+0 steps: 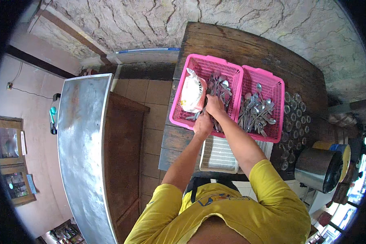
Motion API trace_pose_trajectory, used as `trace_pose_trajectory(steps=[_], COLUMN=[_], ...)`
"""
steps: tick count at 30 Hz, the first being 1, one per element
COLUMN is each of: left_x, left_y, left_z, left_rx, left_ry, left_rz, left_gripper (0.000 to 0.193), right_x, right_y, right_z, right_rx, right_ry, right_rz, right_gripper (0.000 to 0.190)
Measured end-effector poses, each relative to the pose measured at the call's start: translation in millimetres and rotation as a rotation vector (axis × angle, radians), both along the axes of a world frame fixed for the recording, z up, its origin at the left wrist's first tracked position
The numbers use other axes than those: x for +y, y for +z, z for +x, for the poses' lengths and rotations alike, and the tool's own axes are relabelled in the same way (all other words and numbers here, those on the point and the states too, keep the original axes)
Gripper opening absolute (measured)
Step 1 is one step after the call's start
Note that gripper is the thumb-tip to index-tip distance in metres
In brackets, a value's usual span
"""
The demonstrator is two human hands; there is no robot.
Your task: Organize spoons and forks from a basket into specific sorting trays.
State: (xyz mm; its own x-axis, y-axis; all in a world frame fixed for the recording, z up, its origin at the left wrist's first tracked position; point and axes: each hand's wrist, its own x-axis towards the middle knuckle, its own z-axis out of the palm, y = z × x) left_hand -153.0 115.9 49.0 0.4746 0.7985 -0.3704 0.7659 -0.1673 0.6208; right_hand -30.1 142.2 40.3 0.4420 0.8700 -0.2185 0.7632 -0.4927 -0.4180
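Note:
Both hands reach into the left pink plastic basket (174, 106). My left hand (203, 124) is near its front side, fingers curled at the cutlery. Just beyond it, my right hand (215, 105) bends down over a heap of metal spoons and forks (221, 84). The fingertips of both are hidden, so whether either grips a piece is unclear. Left of the hands lies a white and red plastic bag with contents (194, 93), bearing printing. A second pink basket (270, 80) adjoins on the right, with a jumbled pile of spoons and forks (256, 111) inside.
The baskets stand on a dark wooden table (219, 41) against a rough wall (247, 15). A white plastic basket (218, 152) sits nearer my body. Several glasses (294, 116) line the right, with a large metal pot (314, 169) beyond. A metal-topped counter (82, 131) stands left.

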Motion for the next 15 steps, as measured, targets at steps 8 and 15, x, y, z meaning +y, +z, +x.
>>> trace_pose_trajectory(steps=[8, 15], left_x=[-1.5, -3.4], left_y=[3.6, 0.4], left_z=[0.8, 0.0], left_rx=[-0.059, -0.049], left_ry=[0.012, 0.044], left_rz=[0.025, 0.071], left_gripper=[0.040, 0.036], right_x=[-13.7, -3.0], right_y=[0.8, 11.9], right_z=[8.5, 0.8], right_rx=[-0.006, 0.013], right_ry=[0.056, 0.010], right_rz=[0.043, -0.051], right_gripper=[0.025, 0.031])
